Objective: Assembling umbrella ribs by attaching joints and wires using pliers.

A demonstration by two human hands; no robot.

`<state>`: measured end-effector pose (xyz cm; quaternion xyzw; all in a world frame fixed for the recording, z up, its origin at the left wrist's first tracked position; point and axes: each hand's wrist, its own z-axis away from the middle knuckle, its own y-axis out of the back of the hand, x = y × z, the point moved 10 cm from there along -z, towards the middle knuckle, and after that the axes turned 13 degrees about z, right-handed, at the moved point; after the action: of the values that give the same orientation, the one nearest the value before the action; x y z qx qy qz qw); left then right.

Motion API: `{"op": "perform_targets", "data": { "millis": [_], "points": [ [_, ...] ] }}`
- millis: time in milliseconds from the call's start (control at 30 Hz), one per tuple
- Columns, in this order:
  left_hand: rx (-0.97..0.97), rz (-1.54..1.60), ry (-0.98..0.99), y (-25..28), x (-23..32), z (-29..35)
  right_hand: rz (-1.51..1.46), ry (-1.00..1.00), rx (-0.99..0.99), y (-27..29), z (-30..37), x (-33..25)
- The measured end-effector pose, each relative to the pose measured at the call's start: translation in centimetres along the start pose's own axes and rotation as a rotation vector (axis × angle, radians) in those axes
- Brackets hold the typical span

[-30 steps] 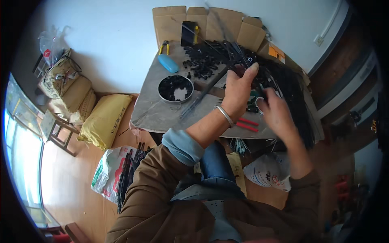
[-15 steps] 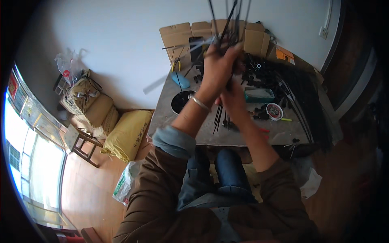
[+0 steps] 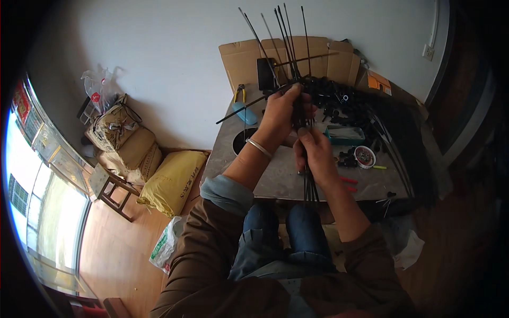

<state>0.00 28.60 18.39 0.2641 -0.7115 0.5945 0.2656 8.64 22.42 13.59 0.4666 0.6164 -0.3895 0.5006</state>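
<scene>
Both hands are closed round a bundle of thin black rods [image 3: 289, 45], held above the table. My left hand [image 3: 280, 110], with a silver bangle at the wrist, grips the bundle higher up. Lower on it, my right hand [image 3: 317, 153] wraps round the same rods. Their upper ends fan out toward the wall, and their lower ends show below the right hand near the table's front edge. A rod [image 3: 233, 114] or two lie crosswise at the left hand, slanting down to the left. A dark round bowl [image 3: 240, 142] is partly hidden behind the left forearm.
On the grey table [image 3: 270, 183] are yellow-handled pliers [image 3: 240, 94], a blue object [image 3: 245, 113], a teal tray [image 3: 344, 135], a white tub [image 3: 365, 157] and a red-handled tool [image 3: 349, 184]. Black rods [image 3: 387, 138] pile at the right. Cardboard [image 3: 238, 55] stands behind; a yellow sack [image 3: 172, 183] lies left.
Both hands have come down a little with the rods, and the right hand has shifted slightly right. The crosswise rods, blurred before, now show sharply.
</scene>
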Motion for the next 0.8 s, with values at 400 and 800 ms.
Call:
{"op": "perform_targets", "data": {
  "millis": [400,800],
  "points": [
    [0.201,-0.038,-0.099,3.6,2.5,-0.5,0.015,-0.052,0.159,5.9,-0.5,-0.3],
    [0.137,-0.012,0.085,-0.1,-2.6,0.1,0.218,0.035,0.078,7.2,-1.3,-4.1]
  ]
}}
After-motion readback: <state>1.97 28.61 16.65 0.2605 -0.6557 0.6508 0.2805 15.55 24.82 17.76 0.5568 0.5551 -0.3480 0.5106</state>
